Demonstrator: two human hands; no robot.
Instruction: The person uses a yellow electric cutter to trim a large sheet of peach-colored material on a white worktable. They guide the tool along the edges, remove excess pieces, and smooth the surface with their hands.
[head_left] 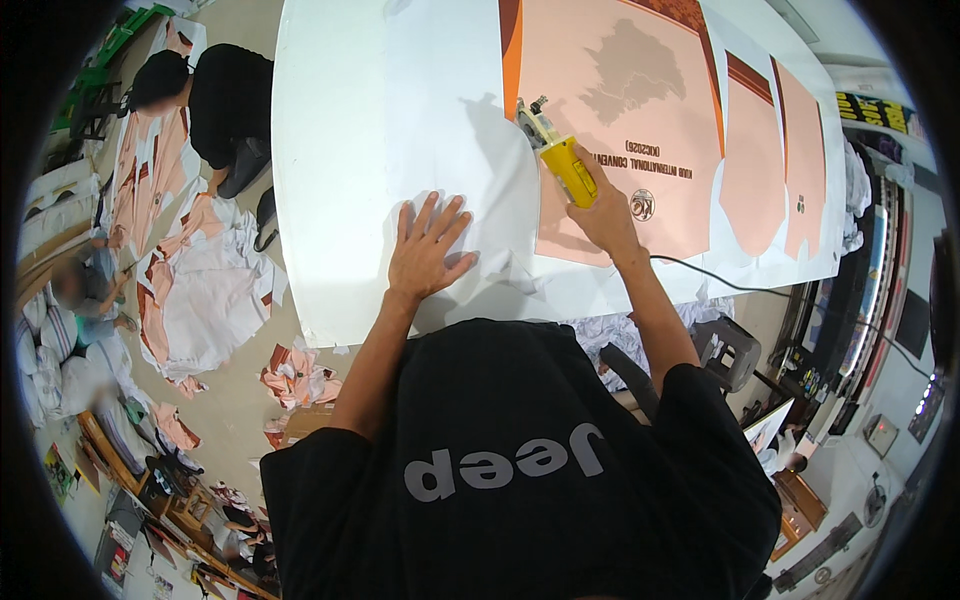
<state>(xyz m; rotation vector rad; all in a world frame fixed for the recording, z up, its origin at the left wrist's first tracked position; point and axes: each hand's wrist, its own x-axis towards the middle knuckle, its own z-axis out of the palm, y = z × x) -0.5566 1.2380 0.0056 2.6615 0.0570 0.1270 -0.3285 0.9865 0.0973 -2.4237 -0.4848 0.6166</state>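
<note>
R hand (603,215) gripped the yellow cutter (567,168), long axis running far-left, head at the pink panel's (640,115) L edge; L hand (430,252) lay flat, holding nothing, on white sheet (350,150) nearby.

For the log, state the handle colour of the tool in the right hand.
The handle is yellow, clearest in the head view.

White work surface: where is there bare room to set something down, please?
Largest free patch: the white work surface between its left edge and the large peach panel, beyond and left of the left hand. Crowded: the right side, with smaller peach panels, the right hand, yellow cutter and black cord.
</note>
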